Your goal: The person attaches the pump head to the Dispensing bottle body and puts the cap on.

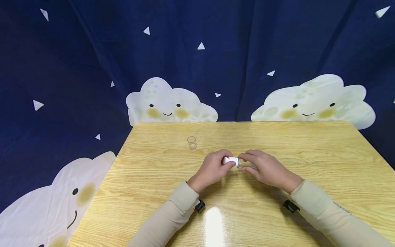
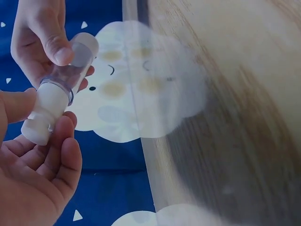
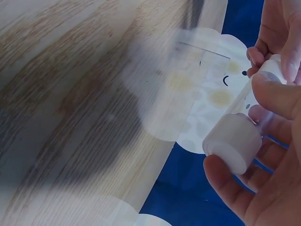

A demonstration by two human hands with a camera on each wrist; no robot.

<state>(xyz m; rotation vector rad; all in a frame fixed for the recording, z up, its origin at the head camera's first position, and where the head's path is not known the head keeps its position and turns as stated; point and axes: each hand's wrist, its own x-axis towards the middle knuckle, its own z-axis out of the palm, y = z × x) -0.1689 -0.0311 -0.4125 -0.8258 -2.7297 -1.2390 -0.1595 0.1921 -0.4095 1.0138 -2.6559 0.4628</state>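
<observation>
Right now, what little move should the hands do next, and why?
I'd probably have the left hand gently twist the white top while the right hand steadies the clear tube. The left pinches the top, the right holds the tube, and they line up end to end. Which way to twist, I can't tell.

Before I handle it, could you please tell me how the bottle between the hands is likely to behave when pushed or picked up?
Laid on its side, the bottle would probably roll, since its body is round. It is likely stiff: no dent shows where the left hand pinches it. Its smooth surface may prove slippery.
</observation>
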